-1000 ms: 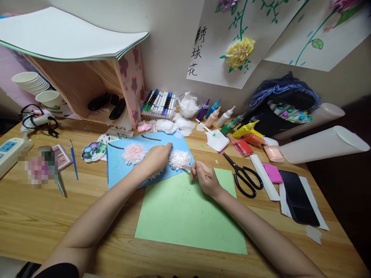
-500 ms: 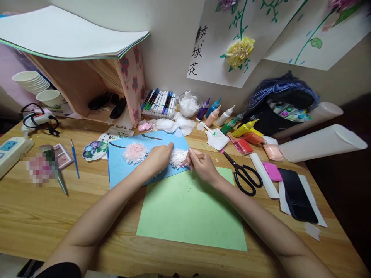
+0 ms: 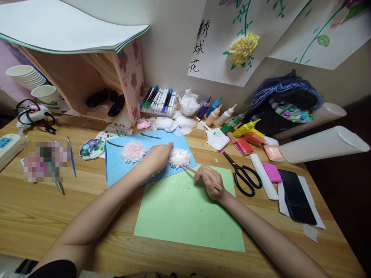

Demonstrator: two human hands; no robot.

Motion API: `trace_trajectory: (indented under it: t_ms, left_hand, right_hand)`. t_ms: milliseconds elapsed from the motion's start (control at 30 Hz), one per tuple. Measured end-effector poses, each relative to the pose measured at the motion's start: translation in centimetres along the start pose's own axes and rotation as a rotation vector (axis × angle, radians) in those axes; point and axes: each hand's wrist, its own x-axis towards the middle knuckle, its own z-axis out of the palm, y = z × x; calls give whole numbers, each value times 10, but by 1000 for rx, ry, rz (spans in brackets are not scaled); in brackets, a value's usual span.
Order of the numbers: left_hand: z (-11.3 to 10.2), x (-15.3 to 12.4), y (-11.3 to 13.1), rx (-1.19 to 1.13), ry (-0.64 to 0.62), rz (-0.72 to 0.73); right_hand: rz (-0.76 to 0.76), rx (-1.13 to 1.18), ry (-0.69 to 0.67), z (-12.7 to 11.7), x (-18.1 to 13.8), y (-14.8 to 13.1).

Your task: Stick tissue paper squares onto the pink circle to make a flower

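My right hand [image 3: 211, 181] is closed around a thin paintbrush [image 3: 191, 170] with a pale pink handle. The brush tip meets the lower right edge of a fluffy white paper flower [image 3: 179, 157]. This flower sits on a blue sheet [image 3: 121, 175] beside a similar pink-tinted flower [image 3: 133, 152]. My left hand [image 3: 156, 159] rests on the blue sheet between both flowers, against the white one's left side. Most of its fingers are hidden behind the hand, so its grip is unclear. A green sheet [image 3: 188, 216] lies partly beneath the blue one, under my right hand.
Black-handled scissors [image 3: 246, 175] and a phone [image 3: 297, 197] lie to the right. Several paint bottles [image 3: 227, 115], a bowl of white tissue [image 3: 189, 102] and a marker box [image 3: 159, 101] line the wall. An open box [image 3: 127, 77] stands at the back left.
My right hand has drawn back from the white flower, down and to the right, and the brush now shows along its length. My left hand keeps its place.
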Motion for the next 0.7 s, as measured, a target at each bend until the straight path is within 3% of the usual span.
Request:
trace_trajectory:
  t_ms: [100, 300, 500, 600, 700]
  left_hand:
    - [-1, 0, 1, -12, -6, -8]
    - [-2, -8, 0, -22, -49, -16]
    - [-6, -16, -14, -31, -29, -27]
    - [-17, -28, -8, -151, 137, 32]
    - [-10, -45, 9, -493, 423, 233]
  right_hand:
    - [31, 122, 74, 0, 0, 1]
    - [404, 600, 118, 1, 20, -7]
    - [477, 881, 113, 7, 23, -8]
    - [483, 937, 135, 11, 20, -2]
    - [526, 942, 161, 13, 18, 3]
